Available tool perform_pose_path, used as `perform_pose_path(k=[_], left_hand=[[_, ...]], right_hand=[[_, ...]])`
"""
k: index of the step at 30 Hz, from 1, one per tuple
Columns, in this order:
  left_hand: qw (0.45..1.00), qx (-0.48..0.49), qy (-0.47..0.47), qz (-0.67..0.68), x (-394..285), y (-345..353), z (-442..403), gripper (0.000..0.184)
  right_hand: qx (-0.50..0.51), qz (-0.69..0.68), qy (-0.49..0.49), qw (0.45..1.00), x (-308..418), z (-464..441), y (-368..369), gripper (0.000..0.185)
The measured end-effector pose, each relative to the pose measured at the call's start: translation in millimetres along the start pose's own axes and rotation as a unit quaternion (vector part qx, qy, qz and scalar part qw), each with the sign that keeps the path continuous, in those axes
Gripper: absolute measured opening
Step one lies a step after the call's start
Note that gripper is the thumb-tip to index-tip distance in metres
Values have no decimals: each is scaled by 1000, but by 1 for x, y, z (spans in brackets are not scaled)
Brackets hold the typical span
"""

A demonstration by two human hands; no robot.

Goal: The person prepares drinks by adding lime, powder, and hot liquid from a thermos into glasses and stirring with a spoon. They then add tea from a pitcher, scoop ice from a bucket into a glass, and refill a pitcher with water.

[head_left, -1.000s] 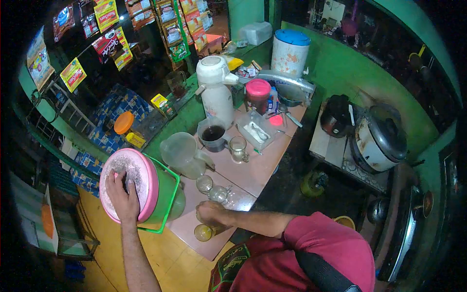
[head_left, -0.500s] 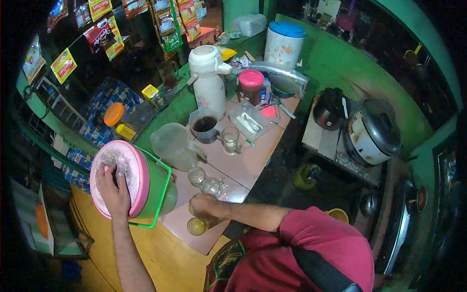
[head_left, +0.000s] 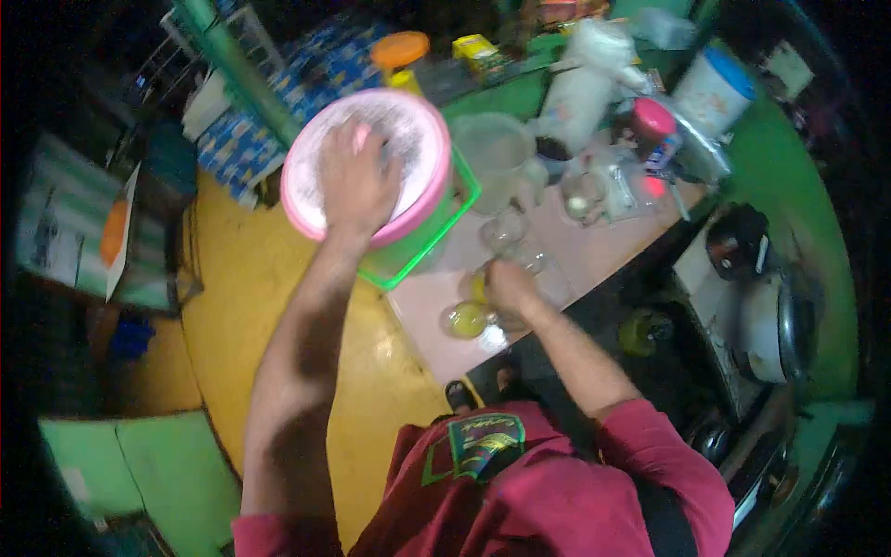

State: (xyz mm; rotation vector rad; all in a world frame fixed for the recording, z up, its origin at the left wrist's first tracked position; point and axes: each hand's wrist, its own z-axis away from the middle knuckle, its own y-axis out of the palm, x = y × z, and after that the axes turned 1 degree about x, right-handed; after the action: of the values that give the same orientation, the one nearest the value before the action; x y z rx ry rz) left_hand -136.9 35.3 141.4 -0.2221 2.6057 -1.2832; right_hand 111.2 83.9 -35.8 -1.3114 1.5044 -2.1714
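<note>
- Pink lid (head_left: 306, 190), its top speckled dark, sits over the green bucket (head_left: 396, 254) at the table's left end.
- Left hand (head_left: 360, 186) lies on the lid top, fingers around the pink knob (head_left: 361, 139); blur, cannot tell whether they close on it.
- Green handle (head_left: 432, 248) runs along the bucket's table side.
- Right hand (head_left: 509, 286) is low over the pinkish tabletop (head_left: 419, 320), fingers curled; cannot tell whether it grasps anything.
- Glass of yellow liquid (head_left: 467, 320) stands just beside the right hand, near the table's near edge.
- Two clear glasses (head_left: 504, 230) stand beyond that hand.
- Translucent pitcher (head_left: 487, 158) stands between bucket and pale flask (head_left: 575, 107).
</note>
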Motion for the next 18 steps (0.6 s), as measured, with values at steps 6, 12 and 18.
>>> perform_pose_path(k=[6,12,18], left_hand=[[999,-2,-37,-4,-6,-7,5,35],[999,-11,-39,-17,-5,-8,4,35],[999,-37,-23,-22,-4,-2,8,32]], right_hand=[[-2,46,5,999,11,0,-1,20],[-21,35,2,999,17,7,-7,22],[6,20,-26,999,9,12,-6,21]])
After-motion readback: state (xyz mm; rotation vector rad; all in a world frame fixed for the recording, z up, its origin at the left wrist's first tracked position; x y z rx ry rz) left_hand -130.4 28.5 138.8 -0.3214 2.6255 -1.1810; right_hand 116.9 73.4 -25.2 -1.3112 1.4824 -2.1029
